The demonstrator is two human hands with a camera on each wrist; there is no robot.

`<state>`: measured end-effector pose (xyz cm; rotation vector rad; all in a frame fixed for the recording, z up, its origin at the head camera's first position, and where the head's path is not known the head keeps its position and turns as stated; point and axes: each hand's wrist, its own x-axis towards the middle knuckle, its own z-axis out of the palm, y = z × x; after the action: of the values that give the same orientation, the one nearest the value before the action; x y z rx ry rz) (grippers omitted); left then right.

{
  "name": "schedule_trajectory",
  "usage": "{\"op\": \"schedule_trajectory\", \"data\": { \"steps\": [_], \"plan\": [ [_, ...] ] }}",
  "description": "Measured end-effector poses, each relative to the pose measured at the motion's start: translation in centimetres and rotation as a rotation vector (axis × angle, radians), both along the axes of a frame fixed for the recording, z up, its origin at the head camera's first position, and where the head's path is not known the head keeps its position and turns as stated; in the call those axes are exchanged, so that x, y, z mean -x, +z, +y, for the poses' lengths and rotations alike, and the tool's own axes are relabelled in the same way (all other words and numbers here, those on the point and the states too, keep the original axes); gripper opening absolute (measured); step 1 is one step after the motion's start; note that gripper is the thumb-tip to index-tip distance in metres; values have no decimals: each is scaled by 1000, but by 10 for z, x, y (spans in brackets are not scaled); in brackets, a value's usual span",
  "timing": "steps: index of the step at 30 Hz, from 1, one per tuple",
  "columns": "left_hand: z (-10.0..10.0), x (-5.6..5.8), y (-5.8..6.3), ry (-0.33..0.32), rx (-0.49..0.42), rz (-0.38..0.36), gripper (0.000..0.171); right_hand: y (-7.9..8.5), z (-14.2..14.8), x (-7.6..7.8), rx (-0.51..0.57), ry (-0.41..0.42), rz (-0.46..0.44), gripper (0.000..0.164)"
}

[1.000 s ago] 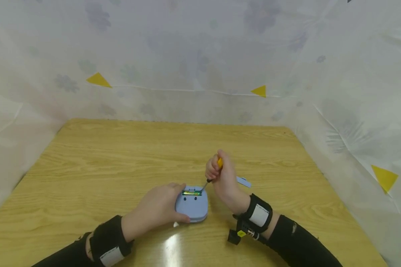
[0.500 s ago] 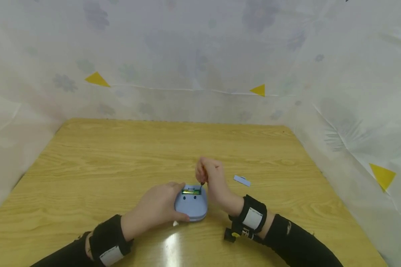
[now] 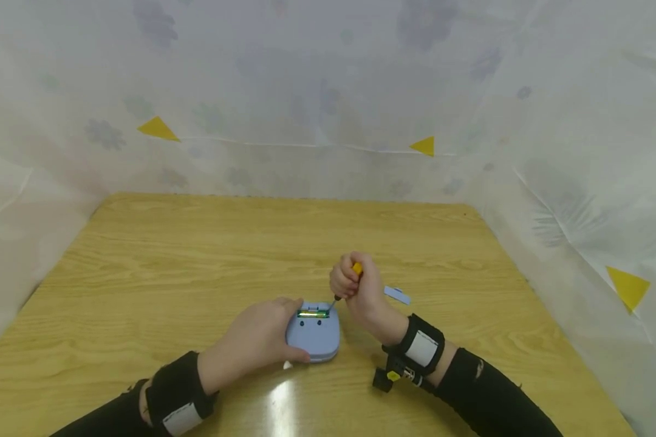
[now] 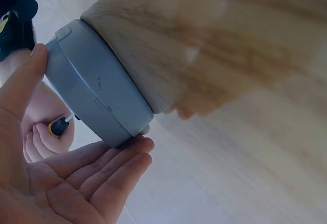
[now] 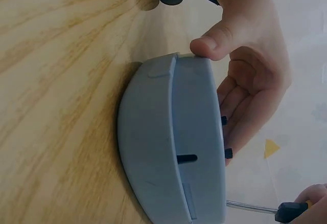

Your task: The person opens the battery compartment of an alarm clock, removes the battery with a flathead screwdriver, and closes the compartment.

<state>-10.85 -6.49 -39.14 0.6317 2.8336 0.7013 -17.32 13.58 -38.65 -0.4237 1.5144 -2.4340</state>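
A light-blue rounded plastic case (image 3: 313,341) lies on the table, its battery slot uncovered. A green battery (image 3: 313,314) sits in that slot, and two small black pegs stick up below it. My left hand (image 3: 257,334) holds the case at its left side, thumb at the near edge and fingers at the far edge; in the left wrist view the fingers reach along its side wall. My right hand (image 3: 361,288) grips a screwdriver (image 5: 291,211) with a yellow and black handle. The shaft slants down to the right end of the battery slot; its tip is too small to make out.
A narrow light-blue cover strip (image 3: 397,295) lies on the wooden table (image 3: 224,243) just right of my right hand. A small white piece (image 3: 287,365) shows beside my left thumb. Pale patterned sheeting (image 3: 317,91) with yellow triangles rises behind and at the sides.
My right hand tipped left and over half a second ago, hiding the yellow handle, and has since turned back upright to the right. The left hand and the case stay put.
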Motion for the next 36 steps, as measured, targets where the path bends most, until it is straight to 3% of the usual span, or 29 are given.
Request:
{"op": "schedule_trajectory", "data": {
  "steps": [5, 11, 21, 32, 36],
  "plan": [
    [1, -1, 1, -2, -3, -8, 101, -5, 3, -1, 85, -38, -6, 48],
    [0, -2, 3, -7, -3, -18, 100, -13, 7, -1, 236, -117, -194, 50],
    [-2, -3, 2, -5, -4, -26, 101, -19, 9, 3, 355, -193, -404, 51],
    [-2, -4, 3, -4, 6, -28, 101, -21, 10, 8, 446, -251, -648, 58],
    [-2, -4, 4, -5, 10, -25, 101, -20, 10, 9, 451, -269, -699, 58]
  ]
}}
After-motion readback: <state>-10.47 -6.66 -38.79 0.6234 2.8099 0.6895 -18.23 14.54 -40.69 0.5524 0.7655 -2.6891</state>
